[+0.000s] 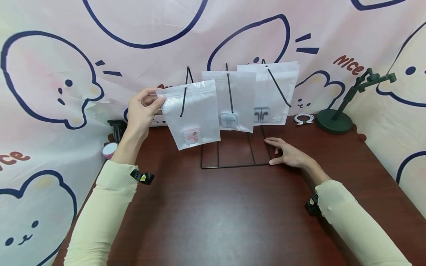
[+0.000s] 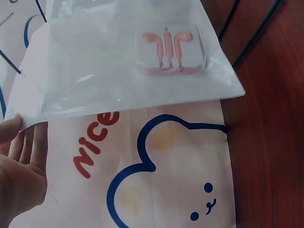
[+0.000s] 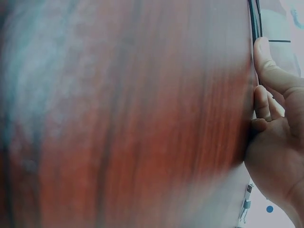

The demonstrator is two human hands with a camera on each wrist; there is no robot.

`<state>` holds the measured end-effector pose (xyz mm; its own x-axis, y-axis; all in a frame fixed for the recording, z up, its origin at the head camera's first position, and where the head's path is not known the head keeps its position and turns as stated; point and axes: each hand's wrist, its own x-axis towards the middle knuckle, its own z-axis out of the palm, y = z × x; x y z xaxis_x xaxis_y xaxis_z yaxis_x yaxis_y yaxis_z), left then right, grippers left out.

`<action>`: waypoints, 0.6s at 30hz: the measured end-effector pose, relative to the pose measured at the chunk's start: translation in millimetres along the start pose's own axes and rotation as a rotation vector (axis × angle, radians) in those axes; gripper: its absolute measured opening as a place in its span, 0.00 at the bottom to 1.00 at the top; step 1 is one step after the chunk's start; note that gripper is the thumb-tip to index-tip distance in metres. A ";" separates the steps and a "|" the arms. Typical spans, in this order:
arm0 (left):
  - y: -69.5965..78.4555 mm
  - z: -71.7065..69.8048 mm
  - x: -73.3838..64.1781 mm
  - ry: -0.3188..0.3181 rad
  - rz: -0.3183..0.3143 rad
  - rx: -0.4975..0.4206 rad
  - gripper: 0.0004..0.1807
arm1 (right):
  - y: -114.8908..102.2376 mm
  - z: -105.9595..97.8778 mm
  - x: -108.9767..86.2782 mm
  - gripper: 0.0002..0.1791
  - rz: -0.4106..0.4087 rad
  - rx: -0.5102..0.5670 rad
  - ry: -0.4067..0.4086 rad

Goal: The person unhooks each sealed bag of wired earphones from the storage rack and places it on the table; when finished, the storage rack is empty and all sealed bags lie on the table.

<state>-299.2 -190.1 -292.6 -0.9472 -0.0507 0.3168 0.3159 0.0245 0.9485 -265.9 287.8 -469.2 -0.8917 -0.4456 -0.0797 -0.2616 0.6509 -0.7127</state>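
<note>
My left hand [image 1: 141, 111] pinches the upper left corner of a white zip bag [image 1: 196, 118] between thumb and fingers. Pink wired earphones in a clear case [image 2: 170, 50] show through that bag, which hangs on the left hook [image 1: 184, 101] of a black wire rack. Two more zip bags hang beside it: the middle bag [image 1: 237, 92] with pale earphones, the right bag [image 1: 283, 87] with dark ones. At the front right corner of the rack's base [image 1: 233, 167], my right hand [image 1: 291, 155] touches the wire with spread thumb and fingers.
Behind the rack hangs a cartoon-print cloth [image 1: 159, 22]. A green stand [image 1: 336, 120] and a coiled white cable [image 1: 303, 118] are at the back right of the brown table [image 1: 213, 221]. A black object [image 1: 117, 130] and a pink-and-white round item [image 1: 110, 149] sit at the left edge.
</note>
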 end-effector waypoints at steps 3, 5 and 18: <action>1.1 -2.3 -12.1 -0.006 0.033 -0.012 0.12 | 0.3 0.8 -0.1 0.49 0.001 -0.003 -0.001; 3.7 -4.8 -20.2 -0.003 0.044 -0.020 0.12 | -1.2 0.5 1.1 0.49 0.000 -0.001 -0.008; 22.8 -12.7 -67.5 -0.036 0.113 0.030 0.12 | -1.8 -0.3 -3.3 0.50 0.001 0.049 -0.013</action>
<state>-227.4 -198.8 -292.3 -0.9073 -0.0105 0.4204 0.4191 0.0583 0.9060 -262.6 288.3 -467.5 -0.8867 -0.4536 -0.0893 -0.2421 0.6201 -0.7462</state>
